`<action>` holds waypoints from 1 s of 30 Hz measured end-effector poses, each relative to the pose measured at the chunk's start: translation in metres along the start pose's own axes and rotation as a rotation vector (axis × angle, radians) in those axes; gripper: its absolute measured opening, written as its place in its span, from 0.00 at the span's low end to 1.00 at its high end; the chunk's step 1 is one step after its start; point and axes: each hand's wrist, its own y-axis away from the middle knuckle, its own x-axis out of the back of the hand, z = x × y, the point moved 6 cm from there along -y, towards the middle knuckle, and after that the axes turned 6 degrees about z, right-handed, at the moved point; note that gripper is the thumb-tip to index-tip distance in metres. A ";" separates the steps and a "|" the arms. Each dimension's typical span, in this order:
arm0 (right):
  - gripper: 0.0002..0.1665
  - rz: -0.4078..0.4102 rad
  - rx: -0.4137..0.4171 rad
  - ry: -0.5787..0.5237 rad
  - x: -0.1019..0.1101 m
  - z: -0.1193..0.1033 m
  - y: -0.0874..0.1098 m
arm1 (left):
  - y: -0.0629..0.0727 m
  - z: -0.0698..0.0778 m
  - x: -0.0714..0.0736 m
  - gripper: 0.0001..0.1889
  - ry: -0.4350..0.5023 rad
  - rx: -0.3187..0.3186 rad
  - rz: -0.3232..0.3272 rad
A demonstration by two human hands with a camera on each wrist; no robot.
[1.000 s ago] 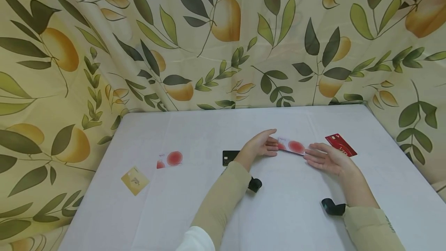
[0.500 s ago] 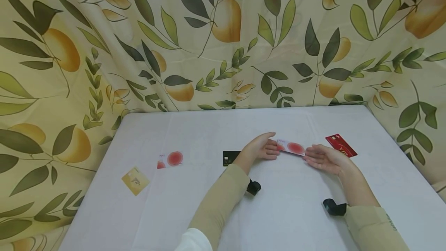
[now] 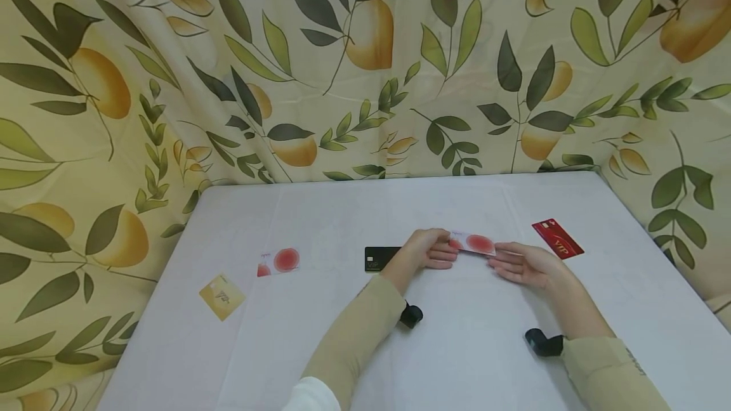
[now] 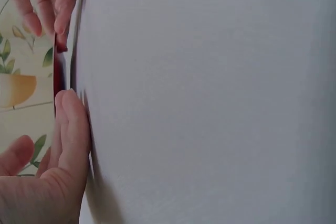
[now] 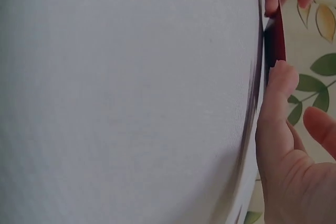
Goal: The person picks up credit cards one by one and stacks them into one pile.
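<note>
A white card with red round prints [image 3: 480, 244] lies between my two hands, slightly raised over the table. My left hand [image 3: 425, 249] has its fingertips under the card's left end, fingers mostly straight. At the right end, my right hand [image 3: 525, 265] carries it likewise on extended fingers. The left wrist view shows the card edge-on as a dark red strip [image 4: 59, 72], the left thumb [image 4: 18, 153] standing apart from it. In the right wrist view the right thumb [image 5: 320, 127] is also off the card. A black VIP card [image 3: 378, 259] is partly behind my left hand.
A red VIP card [image 3: 558, 238] lies beyond my right hand. Farther left are another white card with red prints [image 3: 285, 260] and a gold card [image 3: 221, 297]. The white-covered table [image 3: 320, 214] ends at a fruit-patterned curtain [image 3: 365, 113].
Both hands and the card between them have moved slightly left and nearer to me. The left thumb has lowered toward the card's end. The other cards lie where they were.
</note>
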 end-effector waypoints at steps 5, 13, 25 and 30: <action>0.16 0.030 0.023 0.019 -0.006 0.001 0.000 | 0.001 -0.004 0.002 0.10 0.028 -0.053 0.033; 0.11 0.125 0.060 0.061 -0.023 0.005 0.001 | 0.011 -0.002 0.016 0.06 0.115 -0.175 0.141; 0.32 0.115 0.114 0.131 -0.063 0.013 0.000 | 0.027 0.001 0.053 0.14 0.145 -0.203 0.163; 0.34 0.122 0.129 0.151 -0.077 0.019 -0.002 | 0.036 0.001 0.069 0.16 0.150 -0.207 0.152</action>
